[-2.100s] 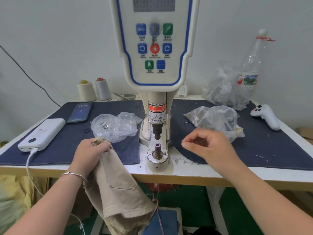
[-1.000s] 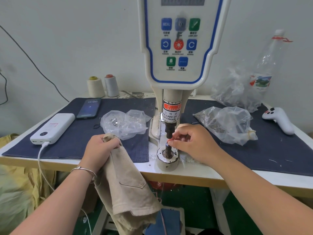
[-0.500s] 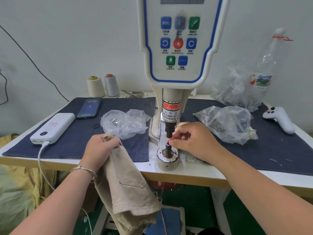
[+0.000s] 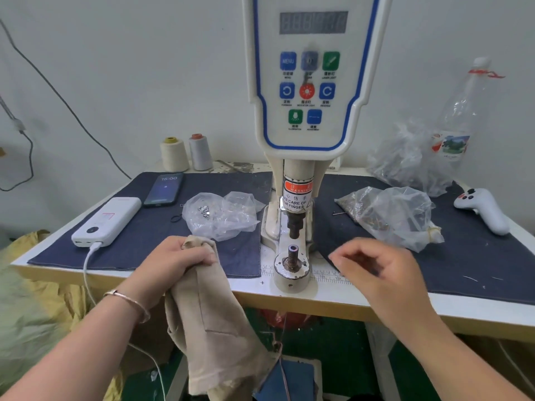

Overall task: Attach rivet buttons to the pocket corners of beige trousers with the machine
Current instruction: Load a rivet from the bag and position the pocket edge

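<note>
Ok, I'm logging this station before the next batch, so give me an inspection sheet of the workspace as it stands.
Surface: white table covered by dark blue cloth on both sides of the machine.
Job's things: riveting machine in the middle, lower post bare of fabric; beige trousers hang off the front edge.
Clutter: three plastic bags, the left bag holding small metal parts; phone; power bank; two thread cones; bottle; white controller.
Grippers: left hand grips the trousers; right hand loosely curled, blurred, beside the post.
Cables: white cable plugged into the power bank; dark cable on the wall.
Surroundings: yellow fabric lower left.
</note>
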Available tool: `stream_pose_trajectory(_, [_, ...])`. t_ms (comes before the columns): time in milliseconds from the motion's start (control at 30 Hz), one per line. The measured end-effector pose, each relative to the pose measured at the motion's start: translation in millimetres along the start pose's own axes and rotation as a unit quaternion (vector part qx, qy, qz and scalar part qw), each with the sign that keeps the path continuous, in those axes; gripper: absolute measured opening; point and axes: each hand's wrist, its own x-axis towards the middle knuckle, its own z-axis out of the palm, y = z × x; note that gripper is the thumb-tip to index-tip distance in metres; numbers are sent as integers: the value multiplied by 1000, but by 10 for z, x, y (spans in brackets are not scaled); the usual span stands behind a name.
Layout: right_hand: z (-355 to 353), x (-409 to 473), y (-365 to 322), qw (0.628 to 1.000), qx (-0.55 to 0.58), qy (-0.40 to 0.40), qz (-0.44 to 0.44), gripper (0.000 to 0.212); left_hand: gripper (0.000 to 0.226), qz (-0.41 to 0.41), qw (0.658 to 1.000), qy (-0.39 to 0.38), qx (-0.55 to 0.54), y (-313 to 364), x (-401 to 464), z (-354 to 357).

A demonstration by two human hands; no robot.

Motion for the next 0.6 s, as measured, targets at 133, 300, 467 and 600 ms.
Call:
stream_pose_trajectory(133, [78,-321,-135,999,27,-22,12,18,36,-11,983,-177,-52,280,-362,-44])
stream_pose_trajectory(300, [265,-429,-404,968,89,-225,62,84,33,11,932,-331,-148,702,-735,155])
stream_pose_trajectory(467, [208,-498,-473,855,287,-411,133,60,33,35,872,-474,-114,921,-899,287])
stream_pose_trajectory(600, [-61,-617,-287,818,392,-359,219,46,39,-29,890,-454,18,722,-871,249])
